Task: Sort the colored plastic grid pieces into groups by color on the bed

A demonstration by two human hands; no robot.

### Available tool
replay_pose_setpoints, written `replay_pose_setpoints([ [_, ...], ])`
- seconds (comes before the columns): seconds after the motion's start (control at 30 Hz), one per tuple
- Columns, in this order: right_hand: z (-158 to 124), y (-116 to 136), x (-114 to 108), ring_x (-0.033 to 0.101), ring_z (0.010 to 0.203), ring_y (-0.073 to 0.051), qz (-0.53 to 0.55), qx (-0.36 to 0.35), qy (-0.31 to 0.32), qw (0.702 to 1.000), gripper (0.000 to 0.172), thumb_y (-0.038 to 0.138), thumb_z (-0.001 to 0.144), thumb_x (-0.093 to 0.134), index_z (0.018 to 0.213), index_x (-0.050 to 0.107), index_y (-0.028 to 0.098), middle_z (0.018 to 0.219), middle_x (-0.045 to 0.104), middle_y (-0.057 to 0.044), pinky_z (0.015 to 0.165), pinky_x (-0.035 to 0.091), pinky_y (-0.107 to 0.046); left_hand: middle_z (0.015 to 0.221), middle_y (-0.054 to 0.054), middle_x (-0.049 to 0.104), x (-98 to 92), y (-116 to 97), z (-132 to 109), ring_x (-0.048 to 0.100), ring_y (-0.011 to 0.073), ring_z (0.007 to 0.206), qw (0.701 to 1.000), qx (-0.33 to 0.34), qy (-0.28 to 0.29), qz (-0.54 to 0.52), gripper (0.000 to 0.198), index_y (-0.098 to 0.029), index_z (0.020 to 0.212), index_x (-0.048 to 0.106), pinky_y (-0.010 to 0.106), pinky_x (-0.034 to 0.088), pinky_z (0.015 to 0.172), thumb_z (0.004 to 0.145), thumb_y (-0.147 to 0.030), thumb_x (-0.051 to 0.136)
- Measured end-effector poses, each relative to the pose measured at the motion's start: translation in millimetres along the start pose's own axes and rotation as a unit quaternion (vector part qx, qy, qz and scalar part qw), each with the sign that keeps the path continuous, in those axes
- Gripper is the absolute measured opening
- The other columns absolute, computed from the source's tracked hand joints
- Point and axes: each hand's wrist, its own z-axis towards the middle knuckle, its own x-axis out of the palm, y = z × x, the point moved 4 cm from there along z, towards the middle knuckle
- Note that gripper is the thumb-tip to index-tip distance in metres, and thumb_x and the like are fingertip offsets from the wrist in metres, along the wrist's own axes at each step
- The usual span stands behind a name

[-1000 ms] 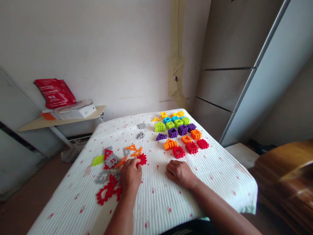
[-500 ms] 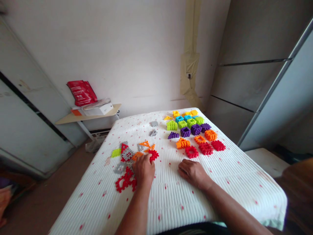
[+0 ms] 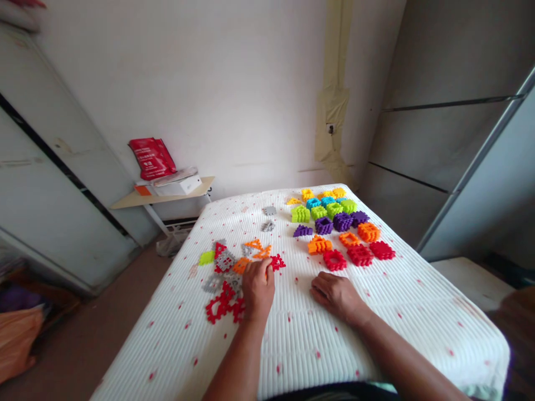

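My left hand (image 3: 258,289) is closed at the right side of a loose pile, its thumb and fingers against a red interlocking building piece (image 3: 278,263) with notched edges. Behind those fingers lie an orange piece (image 3: 240,265) and a grey window piece (image 3: 224,260). Several red pieces (image 3: 217,309) are left of the wrist, partly covered by it. On the cloth, my right hand (image 3: 336,292) rests with fingers curled and nothing visible in them. The nearest stack to it is of red pieces (image 3: 334,260).
Colour-sorted stacks, among them purple (image 3: 343,221), green (image 3: 301,214) and yellow (image 3: 307,194), stand at the back right of the cloth-covered table (image 3: 301,345). Two grey groups (image 3: 268,226) lie near the middle. A side shelf (image 3: 167,197) holds a red bag (image 3: 152,159).
My left hand has moved slightly right with the red piece, which now shows at a different angle. My right hand stays put. The whole view has shifted a little.
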Motion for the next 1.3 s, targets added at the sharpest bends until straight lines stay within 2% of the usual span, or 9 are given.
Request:
replay_pose_setpoints([
  [0.13, -1, 0, -2, 0.050, 0.059, -0.010, -0.006, -0.001, -0.022, 1.000, 0.030, 0.025, 0.092, 0.038, 0.069, 0.054, 0.017, 0.067, 0.054, -0.001, 0.055, 0.029, -0.023, 0.078, 0.005, 0.065, 1.5, -26, -5, 0.057, 0.0199, 0.078, 0.997, 0.066, 0.033, -0.008, 0.016, -0.018, 0.087, 0.063, 0.035, 0.044, 0.075, 0.082, -0.012, 0.049],
  [0.3, -3, -5, -9, 0.049, 0.055, -0.009, 0.009, 0.046, -0.121, 0.992, 0.032, 0.025, 0.093, 0.038, 0.065, 0.053, 0.017, 0.063, 0.052, -0.001, 0.053, 0.030, -0.022, 0.076, 0.005, 0.064, 11.8, -53, -13, 0.057, 0.0197, 0.077, 0.982, 0.125, 0.114, -0.079, 0.012, -0.019, 0.087, 0.063, 0.035, 0.046, 0.074, 0.077, -0.014, 0.058],
  [0.4, -6, -5, -17, 0.049, 0.054, -0.009, 0.013, 0.056, -0.178, 0.982, 0.030, 0.024, 0.093, 0.039, 0.069, 0.055, 0.017, 0.063, 0.053, -0.001, 0.054, 0.032, -0.022, 0.083, 0.005, 0.065, 19.5, -57, -17, 0.057, 0.0193, 0.081, 0.967, 0.131, 0.159, -0.150, 0.016, -0.018, 0.091, 0.062, 0.033, 0.048, 0.075, 0.077, -0.013, 0.058],
  [0.5, -7, -3, -22, 0.050, 0.056, -0.010, 0.022, 0.050, -0.203, 0.978, 0.028, 0.023, 0.093, 0.040, 0.071, 0.056, 0.017, 0.064, 0.054, -0.002, 0.055, 0.033, -0.022, 0.086, 0.005, 0.065, 23.3, -50, -15, 0.057, 0.0177, 0.085, 0.964, 0.108, 0.159, -0.183, 0.026, -0.019, 0.091, 0.063, 0.031, 0.048, 0.077, 0.077, -0.003, 0.048],
  [0.6, -6, 2, -22, 0.050, 0.057, -0.010, 0.027, 0.015, -0.176, 0.984, 0.028, 0.023, 0.093, 0.039, 0.071, 0.056, 0.017, 0.064, 0.053, -0.001, 0.055, 0.033, -0.022, 0.096, 0.005, 0.065, 28.2, -41, -10, 0.055, 0.0187, 0.093, 0.968, 0.092, 0.167, -0.165, 0.042, -0.020, 0.095, 0.063, 0.035, 0.047, 0.084, 0.069, 0.006, 0.043],
  [0.73, -4, 15, -16, 0.049, 0.058, -0.011, 0.028, -0.070, -0.091, 0.993, 0.028, 0.023, 0.092, 0.038, 0.069, 0.053, 0.017, 0.064, 0.053, -0.001, 0.056, 0.032, -0.024, 0.114, 0.004, 0.062, 39.3, -39, -4, 0.051, 0.0204, 0.104, 0.957, 0.105, 0.230, -0.139, 0.051, -0.023, 0.104, 0.063, 0.039, 0.043, 0.091, 0.066, 0.006, 0.046],
  [0.83, -4, 19, -16, 0.048, 0.057, -0.011, 0.031, -0.086, -0.077, 0.993, 0.028, 0.023, 0.092, 0.037, 0.069, 0.051, 0.017, 0.063, 0.053, -0.001, 0.056, 0.031, -0.025, 0.105, 0.004, 0.065, 44.2, -38, -2, 0.053, 0.0206, 0.097, 0.955, 0.085, 0.254, -0.124, 0.040, -0.023, 0.100, 0.065, 0.038, 0.044, 0.087, 0.070, 0.000, 0.052],
  [1.03, -4, 20, -17, 0.046, 0.058, -0.012, 0.038, -0.085, -0.077, 0.993, 0.029, 0.024, 0.092, 0.037, 0.067, 0.050, 0.018, 0.063, 0.051, -0.001, 0.057, 0.032, -0.026, 0.086, 0.004, 0.063, 48.8, -42, -1, 0.054, 0.0185, 0.085, 0.963, 0.034, 0.245, -0.110, 0.017, -0.020, 0.087, 0.065, 0.031, 0.044, 0.077, 0.075, -0.010, 0.059],
  [1.3, -4, 21, -16, 0.048, 0.059, -0.012, 0.037, -0.087, -0.080, 0.992, 0.029, 0.023, 0.092, 0.036, 0.067, 0.050, 0.018, 0.064, 0.052, -0.001, 0.058, 0.033, -0.026, 0.078, 0.003, 0.059, 68.4, -50, 3, 0.052, 0.0183, 0.080, 0.969, 0.058, 0.228, -0.080, 0.008, -0.020, 0.076, 0.061, 0.031, 0.042, 0.075, 0.076, -0.013, 0.058],
])
